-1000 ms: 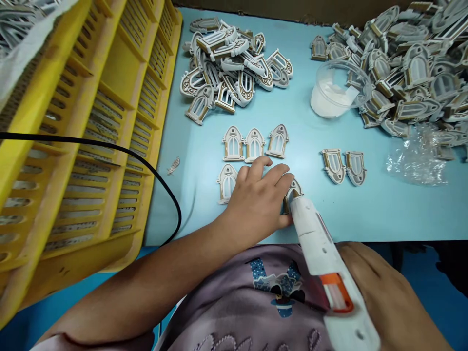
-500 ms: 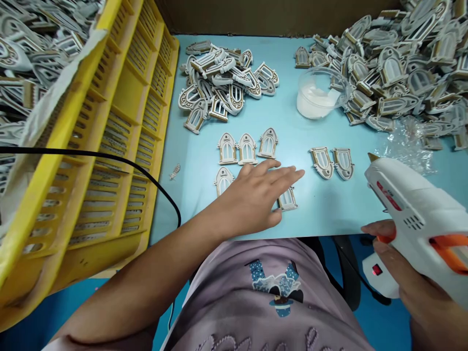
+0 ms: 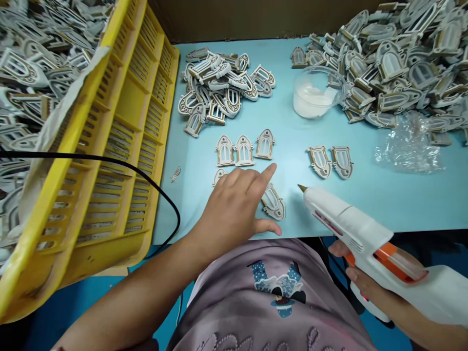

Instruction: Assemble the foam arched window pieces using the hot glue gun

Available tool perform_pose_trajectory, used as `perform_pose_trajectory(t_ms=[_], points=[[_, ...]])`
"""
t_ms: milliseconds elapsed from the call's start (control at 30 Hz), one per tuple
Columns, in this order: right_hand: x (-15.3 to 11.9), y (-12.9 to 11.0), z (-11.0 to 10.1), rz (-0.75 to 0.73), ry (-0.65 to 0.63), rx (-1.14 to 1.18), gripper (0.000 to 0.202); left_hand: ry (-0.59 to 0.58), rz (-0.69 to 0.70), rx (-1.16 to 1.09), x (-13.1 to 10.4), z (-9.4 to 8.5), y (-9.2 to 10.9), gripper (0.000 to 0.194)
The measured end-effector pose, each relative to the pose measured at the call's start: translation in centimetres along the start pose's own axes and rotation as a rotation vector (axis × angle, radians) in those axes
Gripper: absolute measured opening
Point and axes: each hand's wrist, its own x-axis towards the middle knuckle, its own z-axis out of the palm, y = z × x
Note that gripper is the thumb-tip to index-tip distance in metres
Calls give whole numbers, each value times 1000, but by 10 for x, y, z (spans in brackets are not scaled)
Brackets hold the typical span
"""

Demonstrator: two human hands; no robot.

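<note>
My left hand [image 3: 237,204] hovers over or rests among small arched window pieces, fingers apart. One arched window piece [image 3: 273,202] lies tilted between its thumb and index finger; whether they touch it I cannot tell. Another arched piece [image 3: 220,175] is mostly covered by the hand. Three more, the nearest a white-and-gold window [image 3: 244,150], stand in a row beyond the fingers. My right hand [image 3: 369,280] is wrapped round the handle of a white-and-orange hot glue gun [image 3: 351,222], its brass nozzle pointing left toward the tilted piece. Two window pieces [image 3: 331,162] lie side by side beyond the gun.
A yellow crate [image 3: 120,131] full of window pieces stands at left, a black cable [image 3: 146,175] crossing it. Piles of pieces lie at back left [image 3: 223,83] and back right [image 3: 395,73]. A clear tub [image 3: 310,100] with white contents and crumpled plastic [image 3: 409,146] sit on the blue table.
The glue gun has moved left, toward my left hand. My left hand has drawn back slightly left, and the piece by its thumb is turned round, its arched end now pointing toward me.
</note>
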Motion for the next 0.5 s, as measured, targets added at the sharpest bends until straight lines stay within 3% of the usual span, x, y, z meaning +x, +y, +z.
perform_pose_trajectory(t_ms=[133, 300, 400, 500], points=[[4, -16, -1, 36, -70, 4, 25, 68, -93, 50, -10, 8, 4, 99], [17, -16, -2, -116, -149, -121, 22, 70, -76, -53, -13, 26, 12, 76], [23, -10, -1, -236, -194, -187, 18, 43, -54, -133, -10, 29, 8, 73], [23, -9, 2, -201, -122, -212, 16, 48, -40, -180, -9, 31, 2, 78]])
